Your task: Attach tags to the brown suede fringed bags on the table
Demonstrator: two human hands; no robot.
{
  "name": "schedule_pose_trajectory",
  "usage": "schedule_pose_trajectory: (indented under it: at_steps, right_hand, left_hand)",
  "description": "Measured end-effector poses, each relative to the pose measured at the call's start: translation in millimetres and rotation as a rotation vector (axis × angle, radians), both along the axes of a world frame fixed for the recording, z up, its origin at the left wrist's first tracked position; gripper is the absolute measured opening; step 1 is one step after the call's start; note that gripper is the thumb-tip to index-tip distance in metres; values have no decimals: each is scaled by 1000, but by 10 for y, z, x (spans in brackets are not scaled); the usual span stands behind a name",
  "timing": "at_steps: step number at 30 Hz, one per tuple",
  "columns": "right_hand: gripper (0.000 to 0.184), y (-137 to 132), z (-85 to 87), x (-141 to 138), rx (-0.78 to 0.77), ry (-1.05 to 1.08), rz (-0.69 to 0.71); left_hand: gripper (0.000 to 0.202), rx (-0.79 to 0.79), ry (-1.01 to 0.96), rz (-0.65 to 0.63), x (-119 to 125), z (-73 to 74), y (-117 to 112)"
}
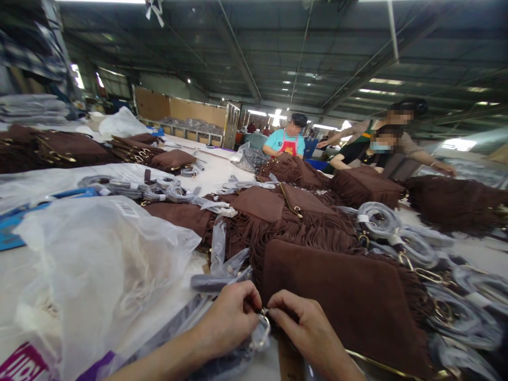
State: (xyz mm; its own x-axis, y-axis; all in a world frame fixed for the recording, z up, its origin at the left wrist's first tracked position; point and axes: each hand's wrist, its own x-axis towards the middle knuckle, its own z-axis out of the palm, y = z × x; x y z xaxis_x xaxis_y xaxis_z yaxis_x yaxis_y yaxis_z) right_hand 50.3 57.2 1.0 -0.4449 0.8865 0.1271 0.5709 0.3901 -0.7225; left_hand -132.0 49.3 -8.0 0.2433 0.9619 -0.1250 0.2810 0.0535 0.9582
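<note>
In the head view, my left hand pinches a shiny metal clasp beside the nearest brown fringed bag. Plastic-wrapped strap material hangs just below the clasp. My right hand faces it, thumb and fingertips pinched close to the same clasp. Whatever sits between those right fingertips is too small to make out. The bag lies flat, its gold zipper along the near edge and its fringe on the far and right sides.
Coiled wrapped straps with metal hooks lie at the right. A translucent plastic bag stands at the left. More brown bags are heaped ahead. Across the table are a person in a red apron and others handling bags.
</note>
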Motion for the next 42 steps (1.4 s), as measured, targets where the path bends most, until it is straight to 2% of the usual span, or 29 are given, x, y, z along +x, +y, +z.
schedule_pose_trajectory:
  at_steps: [6,12,18,23,26,29,32,35,38,42]
  right_hand:
    - [17,-22,-28,-65,25,15,1]
    - [19,-88,-77,-150,-11,73,-114]
    - [21,-104,-76,-160,-45,89,-150]
    - [20,-100,-107,-179,-24,100,-158]
    - [19,-102,-109,-189,-18,99,-157]
    - [16,-102,-80,-159,-34,102,-120]
    - [19,-87,-27,-97,-84,122,-68]
    - [22,-58,41,-77,-88,159,-74]
    - [23,-37,103,-150,-19,204,-47]
    - [16,-36,120,-267,62,235,-1]
  left_hand:
    - [20,-8,-55,6,-4,9,12]
    - [19,0,-70,7,-2,-15,7]
    - [18,0,-31,10,-36,-52,18]
    - [19,261,200,-20,-54,8,-28]
    - [20,361,345,-51,-37,9,-55]
    - [23,448,396,-45,-38,2,-47]
    - [23,522,287,41,-80,48,-4]
    - [20,546,108,122,-126,132,31]
    - [19,519,-29,129,-125,183,28]
    - [18,472,-152,102,-71,172,6]
